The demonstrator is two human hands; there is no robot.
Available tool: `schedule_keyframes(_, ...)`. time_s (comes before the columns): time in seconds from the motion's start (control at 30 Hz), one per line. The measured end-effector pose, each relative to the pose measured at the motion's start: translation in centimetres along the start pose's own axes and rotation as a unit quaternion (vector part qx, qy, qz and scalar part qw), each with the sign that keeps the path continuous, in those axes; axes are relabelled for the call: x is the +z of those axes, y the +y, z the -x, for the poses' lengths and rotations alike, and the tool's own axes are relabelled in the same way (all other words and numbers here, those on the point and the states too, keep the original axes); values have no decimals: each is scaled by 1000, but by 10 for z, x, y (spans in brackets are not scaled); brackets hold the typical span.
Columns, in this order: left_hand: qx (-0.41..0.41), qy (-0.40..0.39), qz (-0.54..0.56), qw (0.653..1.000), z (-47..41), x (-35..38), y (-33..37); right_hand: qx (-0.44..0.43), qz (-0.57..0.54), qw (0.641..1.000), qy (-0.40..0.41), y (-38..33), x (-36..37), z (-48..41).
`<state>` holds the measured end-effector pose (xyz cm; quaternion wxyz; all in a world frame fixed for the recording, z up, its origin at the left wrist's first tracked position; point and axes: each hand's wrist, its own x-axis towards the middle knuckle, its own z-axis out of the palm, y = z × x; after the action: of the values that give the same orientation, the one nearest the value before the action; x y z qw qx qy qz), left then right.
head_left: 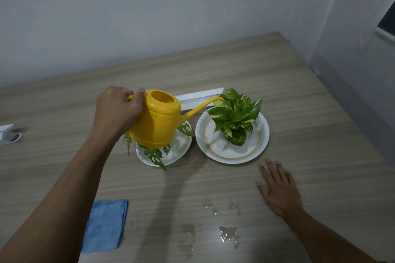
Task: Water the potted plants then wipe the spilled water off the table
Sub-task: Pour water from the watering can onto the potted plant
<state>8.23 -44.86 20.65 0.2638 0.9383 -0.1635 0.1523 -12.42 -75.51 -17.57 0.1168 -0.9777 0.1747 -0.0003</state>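
Observation:
My left hand [116,109] grips the handle of a yellow watering can [158,121], held in the air over the left plant [155,156], which it mostly hides. Its spout tip reaches the leaves of the right plant [235,113], a variegated green one standing on a white plate [263,132]. The left plant, with holed leaves, sits on a smaller white plate [183,145]. My right hand [277,188] lies flat and open on the wooden table [310,113], in front of the right plate. Puddles of spilled water [228,234] glisten near the front edge. A folded blue cloth [105,225] lies at the front left.
A white strip [198,95] lies on the table behind the plants. A small white object [8,134] sits at the far left edge. A pale wall runs behind the table, with a curtain and window [386,21] at the right.

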Motion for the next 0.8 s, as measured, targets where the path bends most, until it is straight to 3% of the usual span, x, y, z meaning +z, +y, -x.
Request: schedule_keyframes(0.8,26,-2,-29,999,-8,-4,11,-1,-3,1000,5,0,0,1)
